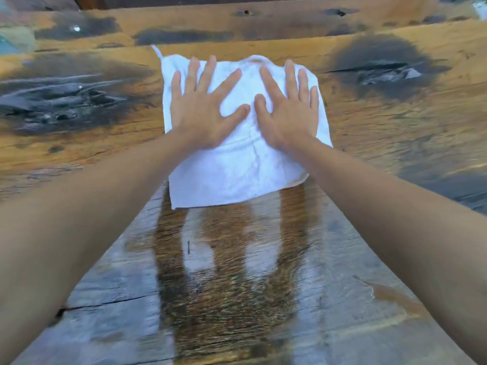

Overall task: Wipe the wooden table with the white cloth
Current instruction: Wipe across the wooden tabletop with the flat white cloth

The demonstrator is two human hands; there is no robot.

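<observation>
Left hand and right hand spread flat, crumpled white cloth, knotty, seemingly damp wooden table

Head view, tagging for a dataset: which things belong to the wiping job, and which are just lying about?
In the job:
square white cloth
worn wooden table
left hand
right hand

Lying about:
nothing identifiable; only blurred shapes at the far corners
</observation>
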